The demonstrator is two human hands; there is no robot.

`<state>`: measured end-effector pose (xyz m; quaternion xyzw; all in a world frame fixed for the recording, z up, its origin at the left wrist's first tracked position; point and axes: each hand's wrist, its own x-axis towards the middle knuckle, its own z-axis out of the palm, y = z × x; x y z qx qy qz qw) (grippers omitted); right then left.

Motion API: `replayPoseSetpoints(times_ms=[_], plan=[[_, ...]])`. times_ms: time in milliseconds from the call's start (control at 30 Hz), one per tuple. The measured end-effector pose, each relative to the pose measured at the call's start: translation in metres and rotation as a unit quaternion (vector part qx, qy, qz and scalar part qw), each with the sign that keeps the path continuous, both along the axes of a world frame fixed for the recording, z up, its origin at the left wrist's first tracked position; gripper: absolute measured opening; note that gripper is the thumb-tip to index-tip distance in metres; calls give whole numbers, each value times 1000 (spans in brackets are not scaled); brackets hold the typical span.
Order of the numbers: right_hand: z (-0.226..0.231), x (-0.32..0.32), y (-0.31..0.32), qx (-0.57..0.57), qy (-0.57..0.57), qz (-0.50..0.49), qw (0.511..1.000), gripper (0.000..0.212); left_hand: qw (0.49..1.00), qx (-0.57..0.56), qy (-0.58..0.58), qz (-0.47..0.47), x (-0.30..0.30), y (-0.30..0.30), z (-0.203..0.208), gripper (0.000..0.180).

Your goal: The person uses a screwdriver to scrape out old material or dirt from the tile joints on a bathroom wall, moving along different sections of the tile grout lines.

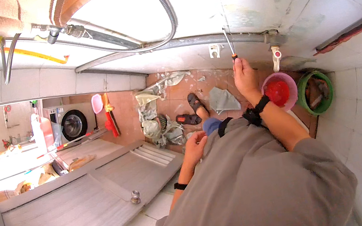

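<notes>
My right hand (pixel 245 75) is closed round the handle of a screwdriver (pixel 229 42). Its thin metal shaft points up at the tiled wall, and the tip is near a grey pipe (pixel 197 40) that runs along it. I cannot tell whether the tip touches the pipe. Just left of the shaft is a small white wall clip (pixel 215 51). To the right, a white-handled tap (pixel 277 58) hangs from the pipe's end. My left hand (pixel 195 144) hangs beside my waist, fingers loosely bent and apart, with nothing visible in it.
A pink basin (pixel 291 102) with a red one inside and a green bucket (pixel 303 94) stand at right. Plastic sheeting (pixel 150 118) litters the floor by my feet. A grey door (pixel 79 194) with a round knob opens at left. A flexible hose (pixel 166 4) loops above.
</notes>
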<state>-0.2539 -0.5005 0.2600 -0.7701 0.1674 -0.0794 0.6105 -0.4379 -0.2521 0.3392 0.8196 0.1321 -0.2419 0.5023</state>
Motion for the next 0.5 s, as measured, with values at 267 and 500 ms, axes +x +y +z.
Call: replayPoseSetpoints(times_ms=[267, 500], plan=[[-52, 30, 17, 222, -50, -49, 972, 36, 996, 22, 76, 31, -12, -7, 22, 30], [-28, 29, 22, 229, -59, -23, 971, 31, 997, 41, 66, 6, -23, 9, 5, 31]])
